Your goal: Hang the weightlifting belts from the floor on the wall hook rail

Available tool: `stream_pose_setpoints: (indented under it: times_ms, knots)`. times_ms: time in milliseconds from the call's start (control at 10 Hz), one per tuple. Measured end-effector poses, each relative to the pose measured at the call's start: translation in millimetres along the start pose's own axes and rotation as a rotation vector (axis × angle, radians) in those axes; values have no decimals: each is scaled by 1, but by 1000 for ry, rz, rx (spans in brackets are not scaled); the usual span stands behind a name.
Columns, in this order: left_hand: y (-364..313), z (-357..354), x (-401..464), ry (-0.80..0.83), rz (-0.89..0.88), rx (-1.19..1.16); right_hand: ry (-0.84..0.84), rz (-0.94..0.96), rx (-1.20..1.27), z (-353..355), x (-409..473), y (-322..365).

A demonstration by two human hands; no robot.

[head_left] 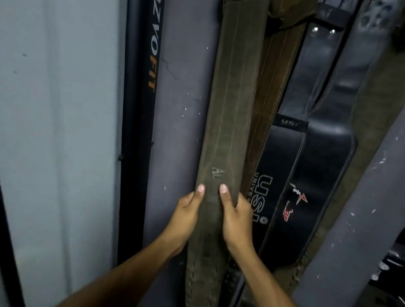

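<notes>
Belts are hanging flat against the grey wall (185,75), and nearest me both hands are gripping the olive suede belt (231,104) at its wide middle. The left hand (184,217) is wrapping its left edge, thumb laid on the face; the right hand (235,220) is doing likewise on the right edge. It is looking thick, stiff and fairly heavy, with a grippy nap, so holding it by the edges should be secure. Beyond, a tan belt (274,85) and a black USI belt (308,171) are hanging alongside; the hook rail is lying out of view above.
</notes>
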State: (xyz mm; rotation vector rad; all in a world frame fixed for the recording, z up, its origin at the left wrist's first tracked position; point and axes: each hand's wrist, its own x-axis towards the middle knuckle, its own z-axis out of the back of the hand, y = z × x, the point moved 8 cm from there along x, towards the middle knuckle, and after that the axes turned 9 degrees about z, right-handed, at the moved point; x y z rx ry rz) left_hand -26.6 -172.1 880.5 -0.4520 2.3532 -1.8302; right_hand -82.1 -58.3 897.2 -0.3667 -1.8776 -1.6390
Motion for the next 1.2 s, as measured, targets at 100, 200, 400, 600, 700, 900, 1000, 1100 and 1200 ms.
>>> stream_pose_setpoints:
  times_ms: [100,200,400,600,700,900,1000,1100,1200]
  knots:
    - [53,12,-36,21,123,38,68,-98,-76,8,-54,-26]
    - [92,21,-66,-16,183,36,52,-159,-145,15,-91,-36]
    - [84,27,-100,-83,161,23,45,-150,-110,10,-113,-6]
    - [115,39,-151,-3,262,131,246,-236,-111,10,-183,-21]
    - [145,52,-172,10,282,154,241,-315,-183,17,-213,-38]
    - [143,60,-194,-13,266,176,204,-321,-261,13,-237,-13]
    - [149,78,-210,-107,296,281,242,-380,-399,21,-255,-2]
    - [166,96,-223,-152,362,361,275,-454,-492,33,-275,10]
    - [184,108,-216,-134,347,452,258,-499,-573,48,-289,32]
